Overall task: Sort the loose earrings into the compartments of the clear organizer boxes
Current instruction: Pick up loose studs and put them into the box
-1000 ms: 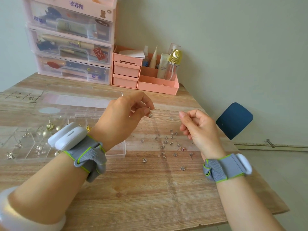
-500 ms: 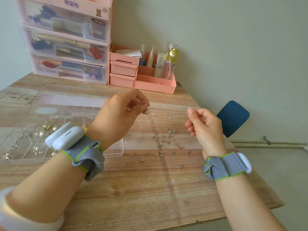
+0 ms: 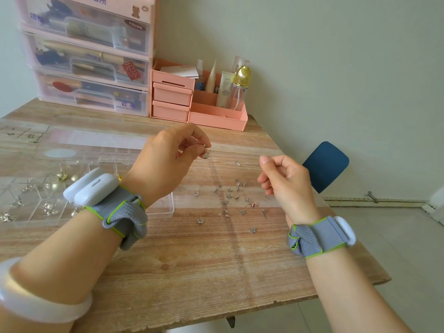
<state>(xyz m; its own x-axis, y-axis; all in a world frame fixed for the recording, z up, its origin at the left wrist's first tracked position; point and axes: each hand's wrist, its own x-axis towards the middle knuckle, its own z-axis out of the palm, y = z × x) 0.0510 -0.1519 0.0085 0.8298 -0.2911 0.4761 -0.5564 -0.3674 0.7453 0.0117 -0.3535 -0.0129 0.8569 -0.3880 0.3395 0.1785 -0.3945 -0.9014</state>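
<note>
Pinching a small dangling earring (image 3: 206, 153) between thumb and fingertips, the left hand (image 3: 165, 162) is raised above the wooden table (image 3: 192, 260), at about 12 o'clock from the scatter of loose earrings (image 3: 230, 198). The earring's detail is too small to make out. The right hand (image 3: 284, 181) is curled with thumb against forefinger; whether it holds anything between them cannot be told. The left wrist and its grey strap (image 3: 120, 212) hide part of the clear organizer box (image 3: 158, 207), which lies at 9 o'clock from the scatter; the box runs off the left frame edge, and several compartments hold gold and silver pieces (image 3: 60, 179), not clearly separable. A second clear box (image 3: 21, 138) at 10 o'clock is faint against the wood. Bare tabletop lies at 6 o'clock of the scatter, up to the near edge. The table's right edge runs close beside the right hand, with a blue chair back (image 3: 326, 164) just beyond.
</note>
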